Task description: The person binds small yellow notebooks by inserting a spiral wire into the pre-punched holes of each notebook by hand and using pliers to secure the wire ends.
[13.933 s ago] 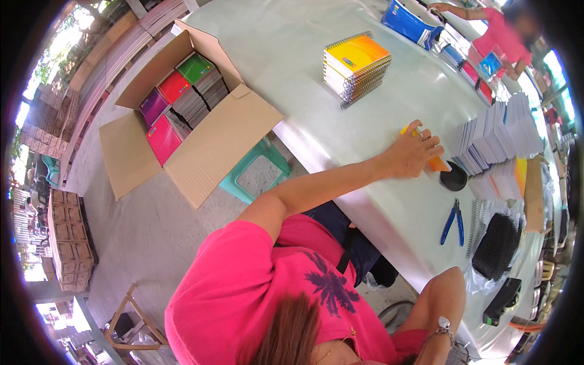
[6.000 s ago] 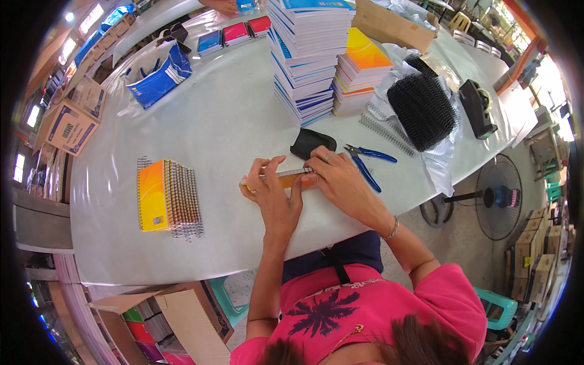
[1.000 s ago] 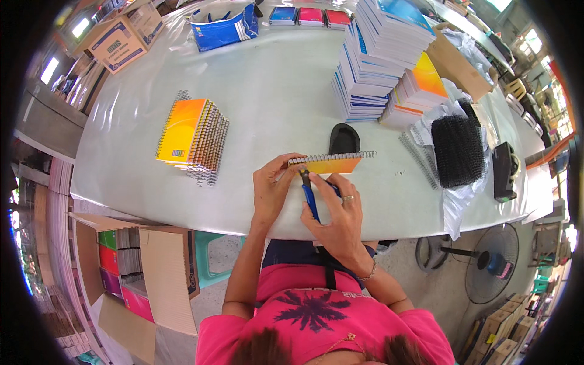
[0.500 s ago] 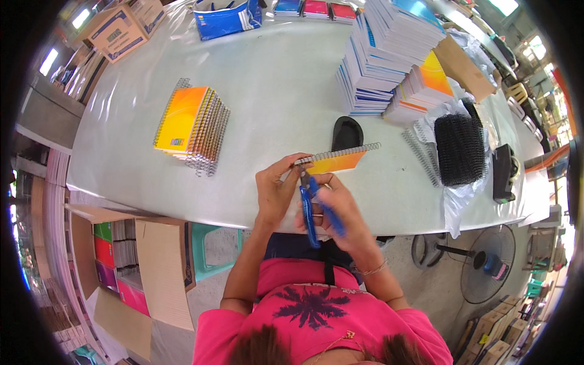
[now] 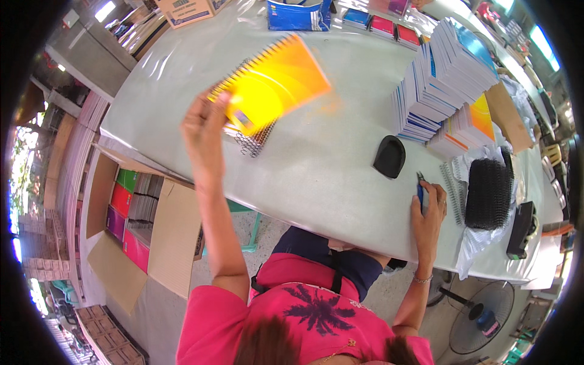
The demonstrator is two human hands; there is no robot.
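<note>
My left hand (image 5: 205, 131) is closed on the coil-side corner of a yellow-orange spiral notebook (image 5: 277, 85), which hangs tilted above the left part of the table. Beneath it, a stack of spiral notebooks (image 5: 257, 140) is mostly hidden; a few wire coils stick out at its lower edge. At the right, near the table's front edge, my right hand (image 5: 431, 213) rests closed around blue-handled pliers (image 5: 420, 190), whose jaws point away from me. A black rounded holder or tray (image 5: 389, 157) lies just left of the pliers.
Tall piles of unbound books (image 5: 447, 73) stand at the far right, beside orange-covered ones (image 5: 480, 118). Black wire coils (image 5: 488, 193) lie on plastic near the right edge. A blue bag (image 5: 298, 17) sits far back; an open carton (image 5: 170, 237) stands below left.
My left hand has carried the notebook leftward, over the stack. My right hand has moved right with the pliers, away from the notebook and down to the table. The view has shifted too.
</note>
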